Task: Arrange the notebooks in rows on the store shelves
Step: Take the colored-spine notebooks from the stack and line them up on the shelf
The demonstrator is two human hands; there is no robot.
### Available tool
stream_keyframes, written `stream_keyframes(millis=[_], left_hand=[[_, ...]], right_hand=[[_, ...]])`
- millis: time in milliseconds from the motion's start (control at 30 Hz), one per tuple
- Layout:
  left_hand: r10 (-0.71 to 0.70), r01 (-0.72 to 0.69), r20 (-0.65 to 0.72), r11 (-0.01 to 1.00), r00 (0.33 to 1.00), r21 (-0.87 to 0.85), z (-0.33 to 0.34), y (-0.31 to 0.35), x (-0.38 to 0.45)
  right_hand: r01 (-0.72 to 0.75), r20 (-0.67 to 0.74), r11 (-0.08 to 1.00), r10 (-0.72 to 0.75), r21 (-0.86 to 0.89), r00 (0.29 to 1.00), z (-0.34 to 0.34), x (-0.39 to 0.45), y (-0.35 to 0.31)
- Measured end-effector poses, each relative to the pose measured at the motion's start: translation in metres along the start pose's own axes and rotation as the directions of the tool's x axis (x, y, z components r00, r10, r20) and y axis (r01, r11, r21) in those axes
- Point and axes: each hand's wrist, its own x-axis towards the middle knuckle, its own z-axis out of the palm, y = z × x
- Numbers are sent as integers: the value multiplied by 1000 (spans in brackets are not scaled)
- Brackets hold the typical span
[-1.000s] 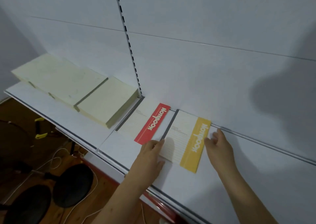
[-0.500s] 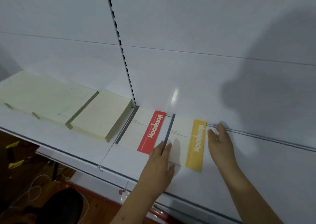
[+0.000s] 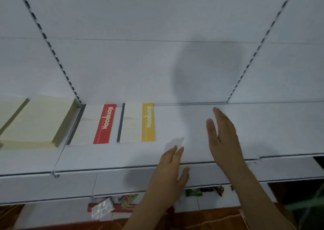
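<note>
Two notebooks (image 3: pixel 112 123) flat on shelf (image 3: pixel 192 124)

red-banded notebook (image 3: pixel 94 124), yellow-banded notebook (image 3: pixel 138 122), flat, side by side

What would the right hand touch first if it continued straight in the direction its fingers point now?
Probably nothing on the shelf: the right hand points toward the back over bare shelf, so it would likely reach the white back panel first. The yellow notebook lies well to its left. Depth is uncertain.

left hand (image 3: pixel 171 170) flat, palm down, fingers straight and together, right hand (image 3: pixel 221 135) edge-on, fingers extended, both forearms bare, holding nothing
</note>
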Motion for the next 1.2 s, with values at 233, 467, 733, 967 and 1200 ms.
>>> stream_keyframes(millis=[233, 467, 733, 967, 1200], left_hand=[[240, -238, 140, 971, 961, -35, 70, 112, 47], [395, -401, 241, 916, 886, -27, 181, 243, 97], [457, -459, 279, 886, 845, -61, 303, 394, 160], [495, -490, 272, 867, 825, -91, 360, 456, 219], [502, -502, 275, 862, 820, -75, 398, 461, 302]], right_hand=[[-68, -234, 995, 50, -72, 971, -138, -6, 65], [-177, -397, 974, 107, -143, 912, -288, -21, 182], [-162, -456, 940, 8, -300, 890, -447, 16, 295], [-144, -451, 911, -51, -387, 891, -521, 84, 363], [-219, -378, 879, 48, -423, 925, -526, 170, 434]])
